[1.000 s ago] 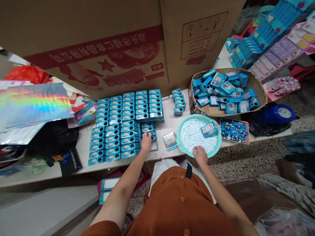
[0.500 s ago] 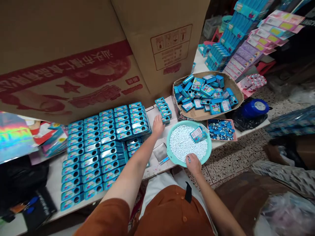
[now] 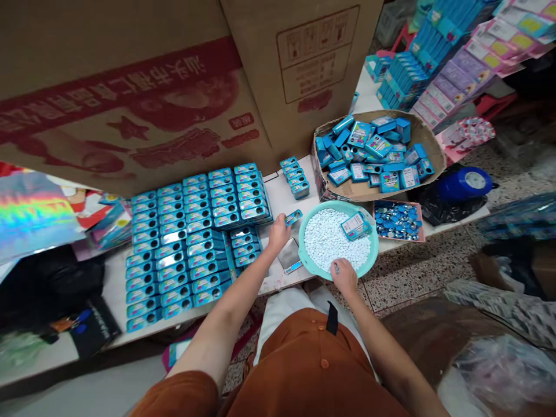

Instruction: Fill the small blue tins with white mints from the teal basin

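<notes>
My left hand (image 3: 279, 233) grips a small blue candy box (image 3: 294, 217) with its narrow top facing up, left of a mint-green basin (image 3: 304, 262). White pellets (image 3: 324, 243) fill the basin, and a blue box (image 3: 355, 226) lies on top of them at the right. At the basin's near rim, my right hand (image 3: 345, 277) is closed with fingers pinched. A small bluish bit shows between its fingertips, too small to name. Behind my left hand stands a short row of blue boxes (image 3: 299, 188). Several rows of upright boxes (image 3: 174, 255), with dark round holes on top, fill the table's left side.
A cut-down carton (image 3: 319, 174) of jumbled blue boxes sits behind the basin. Right of the basin is a pink tray (image 3: 422, 229) of blue and silver round caps. Large cardboard cartons (image 3: 182, 104) wall off the back. A blue round object (image 3: 469, 180) rests on black plastic.
My left hand has lifted a box from the short row and brought it nearer, beside the basin. My right hand stays pinched at the basin's near rim. The whole view has shifted slightly.
</notes>
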`<control>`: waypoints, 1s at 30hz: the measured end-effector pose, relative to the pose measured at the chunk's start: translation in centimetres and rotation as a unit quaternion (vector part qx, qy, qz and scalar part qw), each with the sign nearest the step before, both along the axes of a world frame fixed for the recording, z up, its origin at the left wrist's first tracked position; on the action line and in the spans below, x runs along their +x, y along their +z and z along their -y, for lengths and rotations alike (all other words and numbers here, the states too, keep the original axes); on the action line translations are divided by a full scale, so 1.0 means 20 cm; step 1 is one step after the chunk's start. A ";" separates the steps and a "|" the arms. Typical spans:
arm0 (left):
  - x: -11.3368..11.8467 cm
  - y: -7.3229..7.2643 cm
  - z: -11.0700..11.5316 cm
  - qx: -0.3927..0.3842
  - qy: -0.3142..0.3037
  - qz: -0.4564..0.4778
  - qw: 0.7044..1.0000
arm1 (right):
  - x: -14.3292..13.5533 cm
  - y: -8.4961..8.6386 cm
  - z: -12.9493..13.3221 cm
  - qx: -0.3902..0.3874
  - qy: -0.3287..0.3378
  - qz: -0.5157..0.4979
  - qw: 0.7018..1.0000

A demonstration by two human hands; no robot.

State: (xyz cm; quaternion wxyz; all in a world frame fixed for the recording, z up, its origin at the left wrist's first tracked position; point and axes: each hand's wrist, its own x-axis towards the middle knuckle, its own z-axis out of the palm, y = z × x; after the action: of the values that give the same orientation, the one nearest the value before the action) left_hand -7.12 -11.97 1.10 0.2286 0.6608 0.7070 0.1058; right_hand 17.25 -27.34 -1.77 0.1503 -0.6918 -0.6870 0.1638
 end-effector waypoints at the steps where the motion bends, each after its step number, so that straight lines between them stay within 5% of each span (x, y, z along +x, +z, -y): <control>1: -0.01 0.02 0.07 0.009 0.013 0.016 1.000 | 0.00 0.00 0.00 0.001 0.002 0.000 1.000; 6: -0.05 0.09 0.42 0.027 0.083 0.082 0.993 | 0.01 -0.01 0.00 0.002 0.004 0.006 1.000; 10: -0.04 0.06 0.60 0.014 0.106 0.104 0.989 | 0.01 0.01 0.00 0.000 0.009 0.008 1.000; 17: -0.04 -0.07 0.68 0.009 0.120 0.100 0.988 | 0.01 0.01 0.00 -0.004 0.009 0.007 1.000; 30: -0.17 -0.15 0.84 0.017 0.124 0.078 0.989 | 0.02 0.00 0.00 -0.004 0.014 -0.009 1.000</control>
State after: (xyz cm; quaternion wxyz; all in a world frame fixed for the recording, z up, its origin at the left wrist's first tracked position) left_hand -10.56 -28.76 -1.83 0.2567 0.5614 0.7617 0.1968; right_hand 17.66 -27.37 -1.78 0.1511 -0.6816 -0.6942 0.1749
